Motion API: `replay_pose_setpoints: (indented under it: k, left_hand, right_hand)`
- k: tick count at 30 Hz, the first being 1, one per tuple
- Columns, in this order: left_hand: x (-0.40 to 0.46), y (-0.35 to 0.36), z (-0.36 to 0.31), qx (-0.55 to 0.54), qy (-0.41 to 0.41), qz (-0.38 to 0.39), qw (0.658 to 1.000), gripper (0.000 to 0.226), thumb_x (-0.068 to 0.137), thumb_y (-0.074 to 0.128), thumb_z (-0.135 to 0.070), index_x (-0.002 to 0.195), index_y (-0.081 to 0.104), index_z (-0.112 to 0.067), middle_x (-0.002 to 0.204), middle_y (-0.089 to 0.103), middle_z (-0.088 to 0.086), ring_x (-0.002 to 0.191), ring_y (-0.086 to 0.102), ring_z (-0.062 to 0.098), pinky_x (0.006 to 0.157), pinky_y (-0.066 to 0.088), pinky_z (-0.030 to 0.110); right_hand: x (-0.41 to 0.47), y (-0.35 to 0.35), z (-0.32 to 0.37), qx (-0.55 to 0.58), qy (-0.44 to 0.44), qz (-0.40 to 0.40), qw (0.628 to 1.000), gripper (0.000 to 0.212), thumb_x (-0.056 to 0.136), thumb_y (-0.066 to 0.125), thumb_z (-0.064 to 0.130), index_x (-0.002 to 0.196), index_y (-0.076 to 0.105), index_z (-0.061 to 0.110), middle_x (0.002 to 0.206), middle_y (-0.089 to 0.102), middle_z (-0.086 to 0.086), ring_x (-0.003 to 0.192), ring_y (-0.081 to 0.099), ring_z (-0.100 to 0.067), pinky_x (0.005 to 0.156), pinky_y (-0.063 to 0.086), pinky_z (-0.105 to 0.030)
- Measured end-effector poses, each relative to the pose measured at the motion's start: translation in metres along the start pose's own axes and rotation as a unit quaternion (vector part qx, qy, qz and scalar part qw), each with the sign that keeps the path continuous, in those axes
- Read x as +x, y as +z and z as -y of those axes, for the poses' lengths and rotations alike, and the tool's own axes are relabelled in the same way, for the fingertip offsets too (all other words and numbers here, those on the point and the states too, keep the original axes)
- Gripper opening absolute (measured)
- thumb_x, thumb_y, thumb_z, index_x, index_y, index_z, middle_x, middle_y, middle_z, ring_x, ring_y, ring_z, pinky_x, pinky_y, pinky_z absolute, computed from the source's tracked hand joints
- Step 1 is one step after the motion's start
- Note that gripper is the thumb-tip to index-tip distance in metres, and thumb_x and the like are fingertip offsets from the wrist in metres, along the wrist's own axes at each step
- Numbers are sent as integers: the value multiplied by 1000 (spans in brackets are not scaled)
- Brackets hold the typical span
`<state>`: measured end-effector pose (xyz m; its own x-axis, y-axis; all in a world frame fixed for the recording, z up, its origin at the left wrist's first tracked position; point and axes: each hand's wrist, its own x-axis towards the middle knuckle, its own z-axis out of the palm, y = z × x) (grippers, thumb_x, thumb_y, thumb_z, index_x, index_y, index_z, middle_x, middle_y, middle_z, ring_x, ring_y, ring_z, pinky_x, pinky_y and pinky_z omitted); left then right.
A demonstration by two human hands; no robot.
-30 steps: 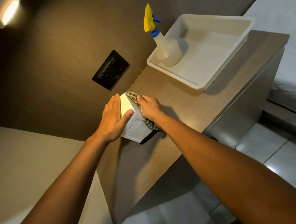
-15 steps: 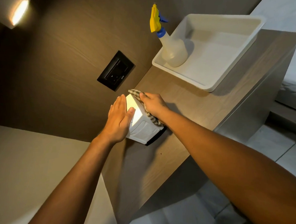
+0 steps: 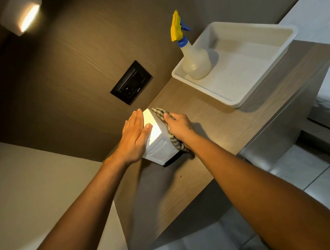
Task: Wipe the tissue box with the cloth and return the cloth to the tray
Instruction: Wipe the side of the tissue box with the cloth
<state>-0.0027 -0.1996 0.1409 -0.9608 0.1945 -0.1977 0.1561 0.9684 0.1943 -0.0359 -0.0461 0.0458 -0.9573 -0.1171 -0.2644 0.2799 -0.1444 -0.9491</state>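
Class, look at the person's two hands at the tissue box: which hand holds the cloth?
The right hand presses the checked cloth against the tissue box; the left hand lies flat and bare on the opposite side.

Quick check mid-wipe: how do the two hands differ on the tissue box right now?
The left hand lies flat and bare, fingers straight, against the tissue box's left side, steadying it. The right hand is curled and presses the checked cloth on the box's right side. Both touch the box, which sits on the wooden counter.

Wooden shelf (image 3: 203, 112) carries white tissue box (image 3: 157, 143), white tray (image 3: 234, 103).
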Motion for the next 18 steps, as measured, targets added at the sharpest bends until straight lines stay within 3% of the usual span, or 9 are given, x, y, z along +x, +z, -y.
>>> replay_pose_setpoints:
  k: [5,9,11,14,18]
  left_hand:
    - [-1,0,-2,1,1,-9,1000,80,101,17,-54,167,3,-10,177,4,5,162,0,19,132,0,49]
    - [1,1,1,2,1,-6,1000,80,101,16,-53,168,1,-10,177,0,6,163,-4,19,132,-1,47]
    - [1,2,2,3,-3,-3,1000,81,102,16,-55,168,0,-11,177,-2,5,163,-6,18,132,-3,46]
    - [1,1,1,5,-5,7,1000,82,101,16,-56,168,-2,-11,177,-3,5,163,-6,17,132,-4,46]
    - [1,1,-1,3,-6,3,1000,82,100,16,-56,168,1,-11,177,2,5,163,-3,19,132,-3,47]
  right_hand:
    - [11,9,23,-9,-11,17,1000,37,101,45,44,104,71,18,93,71,-8,88,69,-25,83,58,-46]
    - [-35,10,-1,18,-86,-20,996,33,96,42,55,92,70,37,79,71,11,76,68,-1,64,56,-22]
    - [-56,11,-13,39,-101,-41,993,35,93,41,59,96,69,39,82,71,15,81,66,3,64,56,-18]
    - [-48,5,-21,38,-75,-48,995,39,97,42,54,89,67,25,83,71,5,77,69,-6,64,59,-30]
    - [-2,-3,-2,-1,13,-13,1000,40,102,45,42,98,70,11,93,71,-10,93,68,-26,81,56,-36]
